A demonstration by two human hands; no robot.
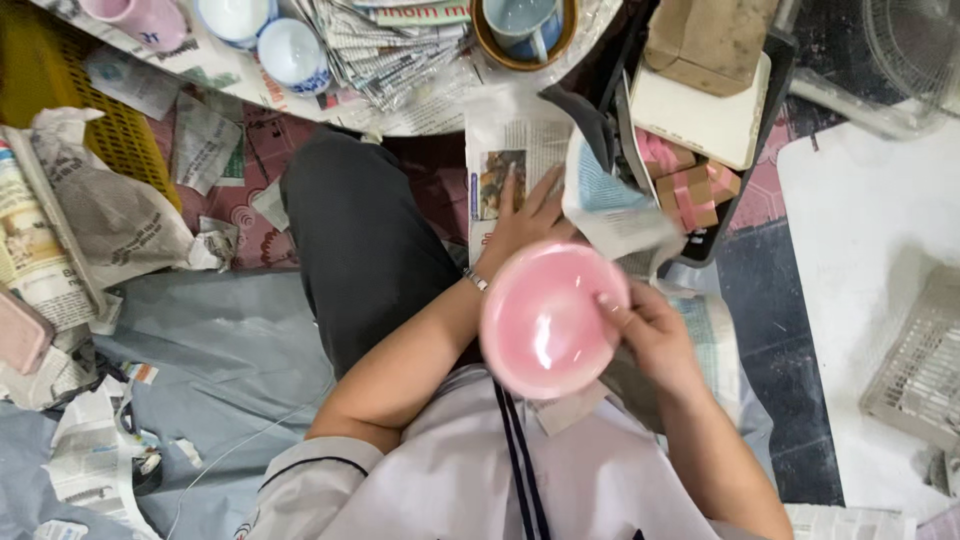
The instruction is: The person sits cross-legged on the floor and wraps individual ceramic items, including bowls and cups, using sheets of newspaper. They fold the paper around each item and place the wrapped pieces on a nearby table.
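Observation:
A glossy pink bowl [545, 320] is held up above my lap, its inside facing the camera. My right hand [650, 335] grips its right rim with thumb and fingers. My left hand [525, 215] lies flat with fingers spread on a sheet of newspaper [505, 150] spread on the floor ahead of me; part of the hand is hidden behind the bowl. A crumpled piece of newspaper [615, 205] stands just right of that hand.
Several cups and bowls [290, 50] sit on newspaper at the top. A stack of folded papers [395, 50], a yellow crate [100, 120], a black tray with pink-ribboned boxes [690, 185] and a grey basket [920, 370] surround me. Crumpled paper [90, 220] litters the left.

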